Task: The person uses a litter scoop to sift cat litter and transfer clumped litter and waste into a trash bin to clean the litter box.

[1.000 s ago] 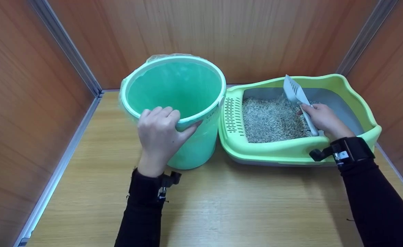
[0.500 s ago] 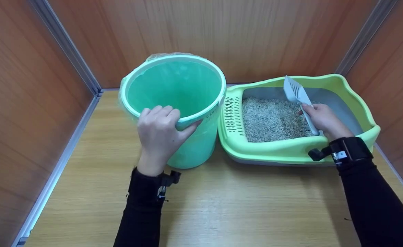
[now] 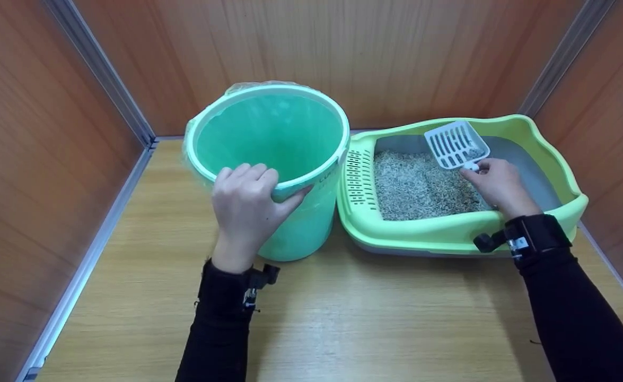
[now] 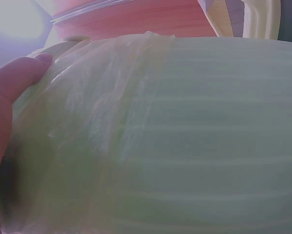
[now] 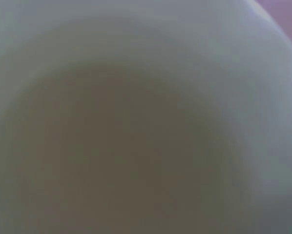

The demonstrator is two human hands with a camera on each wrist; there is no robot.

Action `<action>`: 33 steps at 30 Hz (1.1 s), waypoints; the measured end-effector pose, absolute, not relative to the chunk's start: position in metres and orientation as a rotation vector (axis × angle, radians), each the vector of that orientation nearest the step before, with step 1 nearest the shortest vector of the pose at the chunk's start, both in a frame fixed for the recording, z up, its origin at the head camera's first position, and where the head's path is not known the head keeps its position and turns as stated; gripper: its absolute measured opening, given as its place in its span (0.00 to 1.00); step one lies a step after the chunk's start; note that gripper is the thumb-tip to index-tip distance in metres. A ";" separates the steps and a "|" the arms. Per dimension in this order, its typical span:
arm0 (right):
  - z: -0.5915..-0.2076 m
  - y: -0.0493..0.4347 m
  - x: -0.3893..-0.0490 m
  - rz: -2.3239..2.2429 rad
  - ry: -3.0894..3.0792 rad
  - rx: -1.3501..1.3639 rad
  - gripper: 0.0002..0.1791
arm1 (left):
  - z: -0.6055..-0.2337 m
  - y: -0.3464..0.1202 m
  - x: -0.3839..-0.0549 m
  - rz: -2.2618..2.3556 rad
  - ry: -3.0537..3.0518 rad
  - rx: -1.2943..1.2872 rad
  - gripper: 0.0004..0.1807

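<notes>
A green bin (image 3: pixel 298 228), lined with a thin clear bag, stands left of centre. My left hand (image 3: pixel 244 212) grips its near rim, fingers over the edge and thumb along the outside; the left wrist view shows the bag (image 4: pixel 97 107) draped on the bin's side. My right hand (image 3: pixel 499 183) pinches the handle of a pale slotted litter scoop (image 3: pixel 456 145), most of the handle hidden by the hand. The scoop hangs above grey litter (image 3: pixel 412 183) in a lime-green litter box (image 3: pixel 422 231), a few bits near its neck. The right wrist view is too blurred to read.
Wood-panelled walls (image 3: pixel 322 48) with grey metal edging stand behind and at both sides. The bin and the litter box are side by side on the wooden floor (image 3: pixel 332 318), near the back wall.
My right hand has turned the scoop from tilted on its side to nearly flat, its slotted face now towards the camera. My left hand has stayed on the bin rim.
</notes>
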State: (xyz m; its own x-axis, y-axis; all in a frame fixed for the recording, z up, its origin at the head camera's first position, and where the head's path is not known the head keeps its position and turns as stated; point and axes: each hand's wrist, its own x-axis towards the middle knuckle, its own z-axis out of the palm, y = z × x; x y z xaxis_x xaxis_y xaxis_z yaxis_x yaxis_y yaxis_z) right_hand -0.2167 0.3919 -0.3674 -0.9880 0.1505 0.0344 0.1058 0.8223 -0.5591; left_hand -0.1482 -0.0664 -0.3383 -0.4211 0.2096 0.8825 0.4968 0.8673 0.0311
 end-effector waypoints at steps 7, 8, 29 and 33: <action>-0.371 0.386 -0.209 0.589 -2.865 -0.123 0.23 | -0.339 -0.066 -0.148 -0.357 -1.992 -0.519 0.35; -0.372 0.386 -0.209 0.577 -2.860 -0.116 0.23 | -0.339 -0.066 -0.148 -0.359 -1.987 -0.518 0.35; -0.329 0.382 -0.224 1.007 -3.093 -0.149 0.35 | -0.337 -0.068 -0.149 -0.324 -2.032 -0.521 0.34; -0.302 0.376 -0.222 0.886 -3.188 -0.032 0.38 | -0.338 -0.068 -0.147 -0.324 -2.040 -0.523 0.34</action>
